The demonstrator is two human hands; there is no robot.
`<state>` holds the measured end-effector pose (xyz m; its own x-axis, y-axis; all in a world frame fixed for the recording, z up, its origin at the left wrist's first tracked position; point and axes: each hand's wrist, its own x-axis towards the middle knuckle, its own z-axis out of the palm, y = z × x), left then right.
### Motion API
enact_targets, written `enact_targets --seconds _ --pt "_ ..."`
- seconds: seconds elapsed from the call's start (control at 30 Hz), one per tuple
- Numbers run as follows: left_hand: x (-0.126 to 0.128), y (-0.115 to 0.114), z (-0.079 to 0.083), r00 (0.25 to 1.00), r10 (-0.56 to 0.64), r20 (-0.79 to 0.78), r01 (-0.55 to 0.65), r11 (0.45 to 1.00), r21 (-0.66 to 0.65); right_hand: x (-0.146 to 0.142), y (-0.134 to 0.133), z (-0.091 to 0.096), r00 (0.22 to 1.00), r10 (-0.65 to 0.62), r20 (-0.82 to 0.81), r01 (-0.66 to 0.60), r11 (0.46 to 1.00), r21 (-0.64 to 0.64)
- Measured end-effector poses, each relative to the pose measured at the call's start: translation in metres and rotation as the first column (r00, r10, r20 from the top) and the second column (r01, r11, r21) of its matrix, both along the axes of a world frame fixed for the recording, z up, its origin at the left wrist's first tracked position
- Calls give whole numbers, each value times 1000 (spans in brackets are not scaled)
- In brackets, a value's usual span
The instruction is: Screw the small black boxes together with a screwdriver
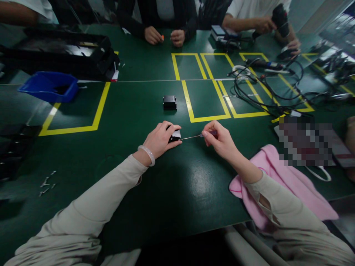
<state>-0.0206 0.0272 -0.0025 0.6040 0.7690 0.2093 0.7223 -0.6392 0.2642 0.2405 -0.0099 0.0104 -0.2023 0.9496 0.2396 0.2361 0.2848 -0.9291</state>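
Observation:
My left hand [161, 138] is closed around a small black part [175, 136] with a pale, shiny face, holding it against the green table. Pinched in my right hand [219, 136] is a screwdriver [194, 137] with a thin metal shaft and a dark handle. The shaft lies nearly level, and its tip meets the right side of the part near my left fingertips. Just beyond my left hand, a black block [169, 102] with small metal bits at its corners sits on the table. My fingers hide much of the held part.
Loose screws [46, 184] lie at the left. A blue bin [50, 87] and a black tray [100, 55] stand far left. Tangled cables [241, 92] cover the right back. A pink cloth [288, 184] lies by my right forearm. Across the table are co-workers' hands [177, 38].

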Motion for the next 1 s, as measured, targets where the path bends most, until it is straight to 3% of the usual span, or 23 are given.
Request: enact_targets --seconds 0.2,0.47,0.73,1.0 --pt "0 0 0 1000 -9 0 9 1000 -4 0 2 -1 999 26 -41 -28 998 -55" --pt "-1 0 0 1000 -11 0 11 1000 1 -2 2 2 997 29 -78 -30 999 -22" --pt "-1 0 -1 1000 -12 20 12 1000 5 -1 0 2 1000 6 1 -6 1000 -5" --pt "-1 -1 0 1000 -6 17 6 1000 -13 -2 2 2 996 29 -86 -31 999 -32"
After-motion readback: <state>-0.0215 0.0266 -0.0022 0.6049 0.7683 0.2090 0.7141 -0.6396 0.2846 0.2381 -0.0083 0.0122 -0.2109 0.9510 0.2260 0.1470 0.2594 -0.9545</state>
